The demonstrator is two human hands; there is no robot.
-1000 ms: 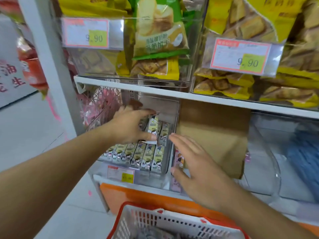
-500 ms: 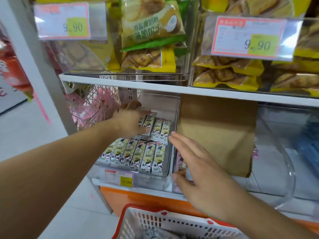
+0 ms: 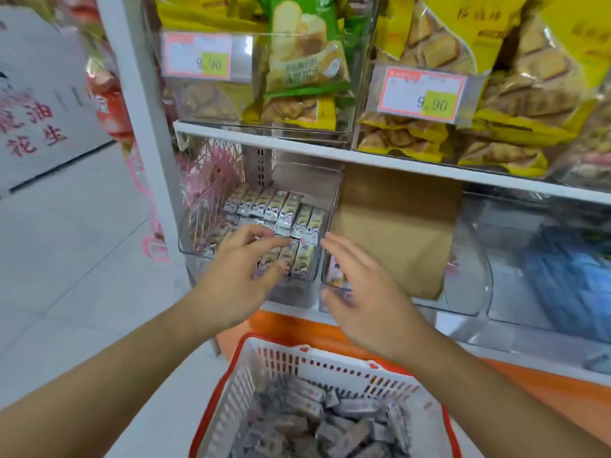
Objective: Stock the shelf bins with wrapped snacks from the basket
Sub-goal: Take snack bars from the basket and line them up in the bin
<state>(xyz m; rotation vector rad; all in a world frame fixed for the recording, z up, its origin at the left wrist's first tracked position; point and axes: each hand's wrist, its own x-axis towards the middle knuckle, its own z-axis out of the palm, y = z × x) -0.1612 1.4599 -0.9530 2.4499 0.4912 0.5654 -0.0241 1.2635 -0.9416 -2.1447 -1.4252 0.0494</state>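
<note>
Stocking a clear bin (image 3: 195, 249) on the lower shelf. Snacks (image 3: 274, 206) lie in neat rows inside it, a second layer begun at the back. The left hand (image 3: 231, 282) hovers in front of the bin mouth, fingers loosely spread, holding nothing. The right hand (image 3: 367, 299) is also empty, fingers straight, in front of the next bin (image 3: 476, 279), where a cardboard sheet (image 3: 396, 226) stands. The two hands are near each other but not touching. More wrapped snacks (image 3: 317, 424), blurred, lie loose in the basket (image 3: 330, 361) below the shelf.

Judged step: returning to the basket for the next handful. To do it well, gather several packets aligned the same way, then lay them flat beside the back layer, printed faces up, without disturbing the front row. Loose piling would likely waste space.
</note>
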